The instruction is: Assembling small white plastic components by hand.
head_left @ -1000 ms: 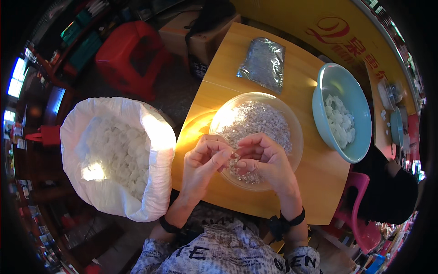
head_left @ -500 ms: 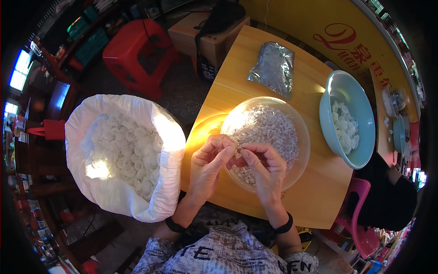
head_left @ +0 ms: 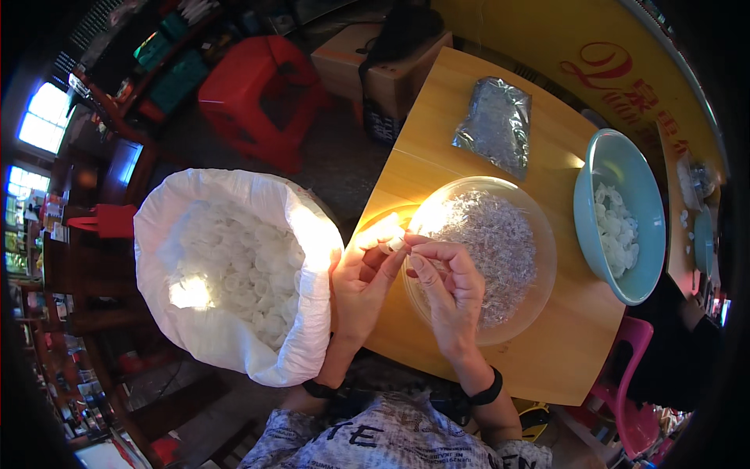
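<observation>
At nine o'clock stands one white sack point(head_left: 226, 266), its mouth rolled open and full of small white pieces; it is on the floor, just beside the table point(head_left: 562, 352).

The left hand point(head_left: 363, 277) is curled, its thumb and fingertips pinched on one small white piece point(head_left: 394, 245). The right hand point(head_left: 445, 285) meets it from three o'clock, its fingers bent and its fingertips closed on the same piece. The piece is pale, short and roundish; finer detail is too small to tell. It sits at the centre, over the ten o'clock rim of the clear bowl point(head_left: 539, 234). Each wrist wears one dark band.

The clear bowl, one in number, rests on the table under the right hand and holds a heap of tiny glinting bits. At one o'clock lies one clear bag point(head_left: 496, 125) of similar bits, flat on the table, well apart from the hands. At three o'clock stands one teal bowl point(head_left: 594, 227), near the clear one, with white pieces inside.

One red stool point(head_left: 258, 94) stands at eleven o'clock on the floor.
</observation>
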{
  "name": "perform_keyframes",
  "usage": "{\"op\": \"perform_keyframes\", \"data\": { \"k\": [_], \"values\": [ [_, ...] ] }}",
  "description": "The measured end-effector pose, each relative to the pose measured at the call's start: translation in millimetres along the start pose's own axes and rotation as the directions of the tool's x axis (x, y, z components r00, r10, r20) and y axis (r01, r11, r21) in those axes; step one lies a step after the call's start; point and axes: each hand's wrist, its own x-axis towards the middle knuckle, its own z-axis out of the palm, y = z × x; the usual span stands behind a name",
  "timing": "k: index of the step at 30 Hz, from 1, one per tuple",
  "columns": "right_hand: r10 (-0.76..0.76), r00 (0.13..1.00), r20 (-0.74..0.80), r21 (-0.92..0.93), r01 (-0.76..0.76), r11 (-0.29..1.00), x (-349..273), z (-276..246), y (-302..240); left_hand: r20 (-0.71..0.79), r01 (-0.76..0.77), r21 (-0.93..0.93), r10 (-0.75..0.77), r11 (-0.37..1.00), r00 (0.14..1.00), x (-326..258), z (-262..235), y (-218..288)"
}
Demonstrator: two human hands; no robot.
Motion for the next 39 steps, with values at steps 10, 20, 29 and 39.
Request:
{"op": "perform_keyframes", "data": {
  "k": [10,20,29,39],
  "values": [
    [0.029,0.999,-0.023,0.017,-0.029,0.999,0,5,-2,0.028,-0.014,-0.036,0.015,0.999,1.000,2,-9,-3],
    [-0.206,0.978,-0.038,-0.265,0.189,0.946,-2,6,2,0.116,-0.083,-0.024,0.085,0.996,0.990,2,-13,-3],
    [-0.125,0.989,-0.077,-0.163,0.111,0.980,-3,7,3,0.112,-0.065,0.135,0.049,0.989,0.992,2,-18,-5],
    [-0.147,0.985,-0.092,-0.215,0.124,0.969,-4,7,3,0.100,-0.087,0.240,0.064,0.967,0.993,0,-9,8]
  ]
}}
